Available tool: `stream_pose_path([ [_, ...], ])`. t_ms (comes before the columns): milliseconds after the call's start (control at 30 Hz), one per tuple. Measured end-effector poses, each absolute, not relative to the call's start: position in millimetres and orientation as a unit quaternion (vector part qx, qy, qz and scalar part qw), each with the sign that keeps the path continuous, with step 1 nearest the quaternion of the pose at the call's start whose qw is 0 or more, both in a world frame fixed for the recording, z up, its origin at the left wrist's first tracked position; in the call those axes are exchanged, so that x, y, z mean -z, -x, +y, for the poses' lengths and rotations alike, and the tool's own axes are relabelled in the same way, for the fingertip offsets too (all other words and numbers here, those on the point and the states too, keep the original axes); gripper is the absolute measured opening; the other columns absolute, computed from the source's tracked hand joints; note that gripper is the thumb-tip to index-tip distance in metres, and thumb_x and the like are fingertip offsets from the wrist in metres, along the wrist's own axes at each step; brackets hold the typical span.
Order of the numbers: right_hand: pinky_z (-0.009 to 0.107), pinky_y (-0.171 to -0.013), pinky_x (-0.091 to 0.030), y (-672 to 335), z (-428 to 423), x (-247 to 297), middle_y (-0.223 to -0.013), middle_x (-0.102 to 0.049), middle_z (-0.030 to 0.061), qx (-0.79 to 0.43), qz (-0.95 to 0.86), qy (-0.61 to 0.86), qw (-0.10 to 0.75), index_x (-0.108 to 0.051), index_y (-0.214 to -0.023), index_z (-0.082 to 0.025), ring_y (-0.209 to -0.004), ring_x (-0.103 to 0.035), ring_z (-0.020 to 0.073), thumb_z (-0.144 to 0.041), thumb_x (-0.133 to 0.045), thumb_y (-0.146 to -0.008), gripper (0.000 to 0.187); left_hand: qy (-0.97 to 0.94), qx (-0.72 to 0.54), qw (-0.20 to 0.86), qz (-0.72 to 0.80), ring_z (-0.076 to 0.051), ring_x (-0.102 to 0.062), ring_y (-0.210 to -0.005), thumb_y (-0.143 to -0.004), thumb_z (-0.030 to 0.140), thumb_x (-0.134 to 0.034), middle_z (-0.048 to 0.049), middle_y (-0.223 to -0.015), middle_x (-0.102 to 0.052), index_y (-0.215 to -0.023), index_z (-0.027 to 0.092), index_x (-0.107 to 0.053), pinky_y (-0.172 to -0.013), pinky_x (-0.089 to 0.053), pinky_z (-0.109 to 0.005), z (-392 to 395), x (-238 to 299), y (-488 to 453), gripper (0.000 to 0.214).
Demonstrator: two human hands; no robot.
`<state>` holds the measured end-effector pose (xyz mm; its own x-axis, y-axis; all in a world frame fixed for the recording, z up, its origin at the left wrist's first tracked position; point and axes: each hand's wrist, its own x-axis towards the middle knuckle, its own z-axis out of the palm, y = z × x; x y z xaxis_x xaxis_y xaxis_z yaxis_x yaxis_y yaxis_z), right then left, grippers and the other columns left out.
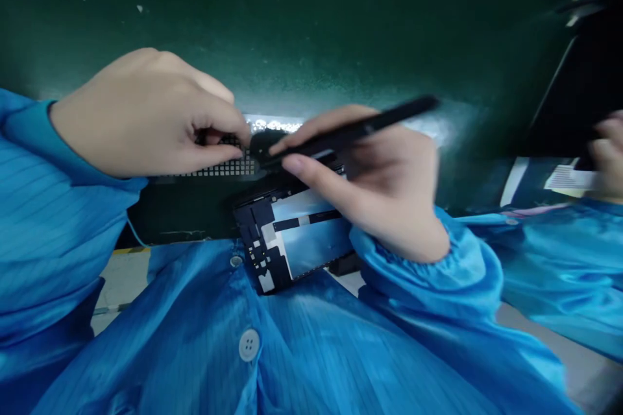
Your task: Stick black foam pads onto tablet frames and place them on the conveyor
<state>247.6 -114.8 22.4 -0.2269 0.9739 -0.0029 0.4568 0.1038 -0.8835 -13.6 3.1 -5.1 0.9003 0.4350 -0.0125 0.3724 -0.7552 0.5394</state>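
My left hand [160, 120] is closed, thumb and forefinger curled together above a sheet of small pale squares in a grid [219, 167]. Whatever may be in that pinch is too small to make out. A black pen-shaped tool [384, 120] lies in my right hand [384, 175], gripped between thumb and fingers and slanting up to the right; it is blurred. A dark rounded piece [265, 146] sits by the tool's lower end, between the two hands. Below my right hand, an opened phone body [296, 240] shows its inner parts and rests tilted at the table's near edge.
The green table top [311, 26] stretches away in front, with a bright glare strip behind the hands. At the right, another person's hand [608, 155] and blue sleeve [559, 266] are close by, near a large dark object [579, 91] and a printed paper [569, 178].
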Motion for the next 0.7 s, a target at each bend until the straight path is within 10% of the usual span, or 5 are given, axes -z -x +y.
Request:
stream_pose_path([
  [500, 0.045, -0.097, -0.072, -246.8, -88.1, -1.8, -0.11, -0.085, 0.0012, -0.456, -0.698, 0.49, 0.255, -0.077, -0.108, -0.029, -0.104, -0.083, 0.024, -0.04, -0.081, -0.104, 0.012, -0.932, -0.004, 0.274, 0.238, -0.022, -0.072, -0.09, -0.112, 0.064, -0.019, -0.0026, -0.087, -0.076, -0.105, 0.029, -0.088, -0.104, -0.059, -0.04, 2.3, 4.4, 11.1, 0.078],
  [700, 0.029, -0.073, -0.067, -267.2, -118.1, -3.6, -0.089, -0.081, -0.0025, -0.461, -0.545, 0.507, 0.484, -0.078, -0.102, -0.024, -0.079, -0.078, 0.0137, -0.043, -0.082, -0.105, 0.019, -0.927, -0.045, 0.287, 0.237, -0.018, -0.072, -0.084, -0.114, 0.067, -0.025, 0.0003, -0.086, -0.075, -0.112, 0.033, -0.089, -0.097, -0.058, -0.037, 2.3, 8.6, 14.1, 0.073],
])
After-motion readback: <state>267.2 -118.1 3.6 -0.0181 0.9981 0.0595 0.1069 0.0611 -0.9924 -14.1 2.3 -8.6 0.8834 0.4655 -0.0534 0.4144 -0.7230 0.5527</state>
